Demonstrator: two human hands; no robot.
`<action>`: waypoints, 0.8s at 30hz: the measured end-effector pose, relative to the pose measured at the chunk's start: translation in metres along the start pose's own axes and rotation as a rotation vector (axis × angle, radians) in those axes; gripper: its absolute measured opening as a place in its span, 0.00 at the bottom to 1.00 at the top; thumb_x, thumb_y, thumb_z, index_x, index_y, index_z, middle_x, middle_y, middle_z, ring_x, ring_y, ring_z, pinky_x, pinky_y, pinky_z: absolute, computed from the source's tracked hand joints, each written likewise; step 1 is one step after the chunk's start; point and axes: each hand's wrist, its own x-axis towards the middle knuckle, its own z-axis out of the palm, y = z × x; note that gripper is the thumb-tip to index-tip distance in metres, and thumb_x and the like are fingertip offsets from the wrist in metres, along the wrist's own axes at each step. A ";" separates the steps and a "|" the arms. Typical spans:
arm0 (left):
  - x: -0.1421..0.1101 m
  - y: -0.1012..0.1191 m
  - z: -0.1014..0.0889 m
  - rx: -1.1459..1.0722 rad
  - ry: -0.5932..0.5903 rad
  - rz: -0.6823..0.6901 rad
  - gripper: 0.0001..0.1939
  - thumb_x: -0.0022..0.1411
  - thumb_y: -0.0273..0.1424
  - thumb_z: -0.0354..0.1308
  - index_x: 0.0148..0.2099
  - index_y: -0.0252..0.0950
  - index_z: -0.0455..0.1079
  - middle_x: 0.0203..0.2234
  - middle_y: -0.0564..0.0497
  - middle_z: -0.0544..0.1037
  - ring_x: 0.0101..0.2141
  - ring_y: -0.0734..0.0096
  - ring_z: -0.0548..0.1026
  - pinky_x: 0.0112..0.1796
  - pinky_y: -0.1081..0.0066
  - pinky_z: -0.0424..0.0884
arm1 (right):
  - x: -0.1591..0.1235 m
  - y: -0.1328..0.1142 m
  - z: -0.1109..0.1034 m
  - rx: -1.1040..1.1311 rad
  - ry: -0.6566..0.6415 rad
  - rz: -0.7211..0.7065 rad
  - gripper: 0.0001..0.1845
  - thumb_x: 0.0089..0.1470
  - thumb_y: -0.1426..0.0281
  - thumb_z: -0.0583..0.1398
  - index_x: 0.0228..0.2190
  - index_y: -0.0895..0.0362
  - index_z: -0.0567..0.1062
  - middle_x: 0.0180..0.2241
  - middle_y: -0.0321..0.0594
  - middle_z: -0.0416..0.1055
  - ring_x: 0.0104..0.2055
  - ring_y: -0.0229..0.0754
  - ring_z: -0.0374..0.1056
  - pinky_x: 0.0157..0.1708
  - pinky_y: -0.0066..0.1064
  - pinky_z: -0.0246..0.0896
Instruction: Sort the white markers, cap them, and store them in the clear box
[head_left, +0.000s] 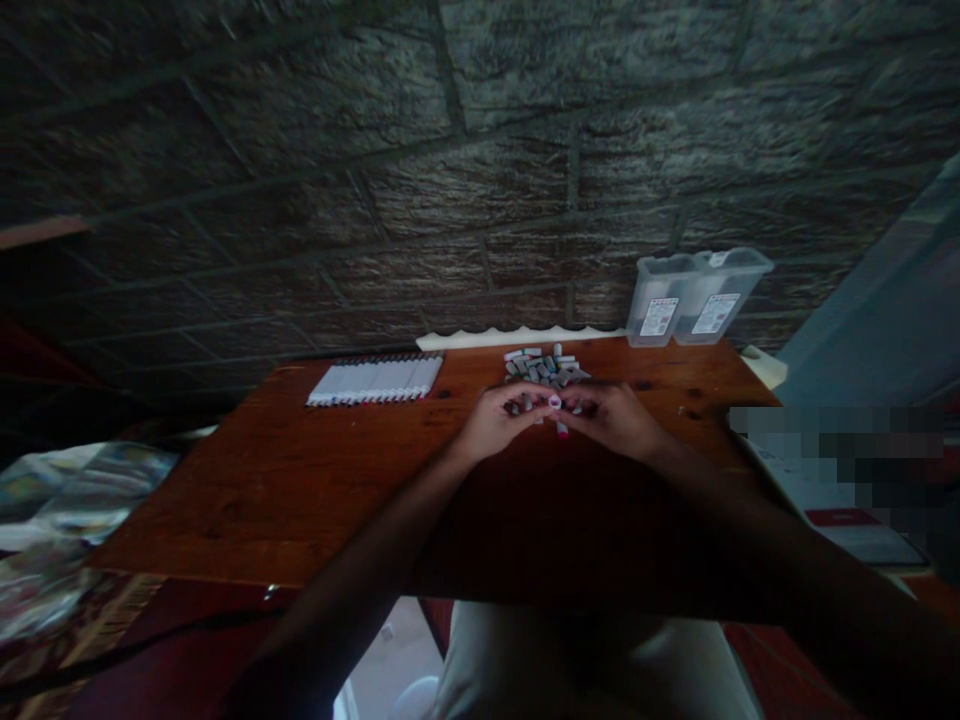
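Note:
My left hand [495, 418] and my right hand [621, 418] meet above the table, with thumbs and fingers curled towards each other. Between their fingertips is a small, pale pink marker cap [554, 402], its round end facing me. Just beyond them lies a loose pile of grey and white marker caps [541, 368], partly covered by my fingers. One small white piece with a pink end [562, 430] rests below the fingertips. To the left, a neat row of white markers [376, 380] lies side by side, with dark and coloured tips along both ends.
Two clear plastic containers [701, 300] with labels stand at the back right of the wooden table [262, 500]. A wavy white strip [517, 337] runs along the brick-patterned wall. Plastic bags [90, 490] lie off the table's left side.

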 end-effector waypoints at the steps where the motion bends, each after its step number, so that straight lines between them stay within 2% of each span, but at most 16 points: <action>1: 0.000 0.000 0.001 0.000 0.000 0.007 0.12 0.60 0.35 0.63 0.45 0.36 0.76 0.36 0.49 0.82 0.28 0.76 0.75 0.30 0.76 0.69 | 0.000 -0.001 0.000 0.003 -0.005 0.003 0.11 0.56 0.61 0.62 0.35 0.55 0.78 0.27 0.35 0.75 0.26 0.34 0.67 0.27 0.25 0.58; 5: 0.001 -0.001 -0.003 0.069 0.024 0.011 0.13 0.61 0.37 0.62 0.45 0.36 0.76 0.36 0.49 0.82 0.28 0.75 0.74 0.30 0.75 0.69 | 0.001 -0.004 -0.003 -0.014 -0.025 0.016 0.09 0.56 0.63 0.61 0.33 0.55 0.78 0.28 0.36 0.75 0.26 0.35 0.68 0.28 0.25 0.59; 8: 0.003 -0.012 -0.022 0.309 0.113 -0.065 0.14 0.63 0.39 0.58 0.46 0.37 0.76 0.34 0.49 0.82 0.31 0.72 0.76 0.34 0.72 0.71 | 0.002 -0.003 -0.004 -0.042 0.000 0.064 0.08 0.55 0.64 0.62 0.32 0.55 0.78 0.27 0.35 0.75 0.24 0.34 0.66 0.27 0.25 0.59; 10: 0.004 -0.023 -0.042 0.572 0.186 -0.189 0.15 0.65 0.39 0.55 0.46 0.37 0.77 0.34 0.48 0.81 0.35 0.67 0.77 0.40 0.69 0.70 | 0.002 -0.001 -0.005 -0.052 0.018 0.084 0.09 0.55 0.64 0.62 0.32 0.56 0.78 0.27 0.36 0.75 0.24 0.35 0.66 0.27 0.26 0.59; 12: 0.003 -0.035 -0.063 0.818 0.251 -0.358 0.16 0.66 0.39 0.52 0.45 0.37 0.77 0.39 0.46 0.81 0.40 0.62 0.77 0.45 0.67 0.68 | 0.002 0.000 -0.004 -0.053 0.024 0.087 0.09 0.55 0.63 0.61 0.31 0.55 0.78 0.27 0.36 0.75 0.25 0.35 0.67 0.27 0.26 0.60; 15: 0.000 -0.047 -0.089 1.046 0.267 -0.625 0.17 0.65 0.39 0.51 0.46 0.38 0.78 0.39 0.43 0.81 0.42 0.57 0.76 0.45 0.64 0.67 | 0.001 0.002 -0.003 -0.048 0.025 0.088 0.09 0.55 0.63 0.61 0.31 0.55 0.78 0.28 0.36 0.76 0.26 0.36 0.68 0.28 0.27 0.61; 19: -0.004 -0.052 -0.101 1.134 0.217 -0.823 0.18 0.64 0.41 0.50 0.44 0.41 0.79 0.39 0.43 0.81 0.42 0.53 0.76 0.43 0.60 0.67 | 0.000 0.001 -0.002 -0.053 0.009 0.098 0.09 0.56 0.62 0.61 0.31 0.54 0.78 0.30 0.36 0.77 0.28 0.38 0.70 0.30 0.28 0.62; 24: -0.005 -0.051 -0.100 1.123 0.195 -0.907 0.16 0.63 0.37 0.50 0.44 0.44 0.79 0.41 0.43 0.81 0.43 0.53 0.76 0.45 0.59 0.65 | 0.001 0.001 -0.004 -0.056 0.005 0.096 0.10 0.56 0.62 0.61 0.30 0.54 0.78 0.28 0.36 0.76 0.27 0.37 0.69 0.29 0.28 0.61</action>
